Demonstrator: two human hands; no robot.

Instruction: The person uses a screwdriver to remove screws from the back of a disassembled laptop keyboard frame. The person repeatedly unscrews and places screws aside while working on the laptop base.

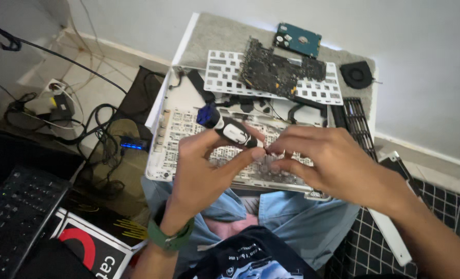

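Screwdriver (229, 127), black and white with a blue cap, lies across the fingers of the left hand (204, 170), which is closed around its handle; the tip points right, toward the right hand. It sits above a laptop shell (160, 150) resting on the person's lap.

At far left, a black keyboard (16, 217) lies on the floor, with a red, white and black box (93, 248) beside it. Tangled cables (93, 132) and a small device with a blue light (132, 144) sit just left of the shell. The left wrist wears a green band (169, 238).

In the centre, the white shell shows its bare underside, full of small holes. Behind it lie a white key frame (225, 72), a dark circuit board (279, 72) on top of that, and a hard drive (298, 39) further back.

The right hand (333, 165) has its fingers pinched narrow at the screwdriver tip; whether it grips anything small cannot be told. At right sit a black fan (357, 74) and a black grille strip (359, 126).
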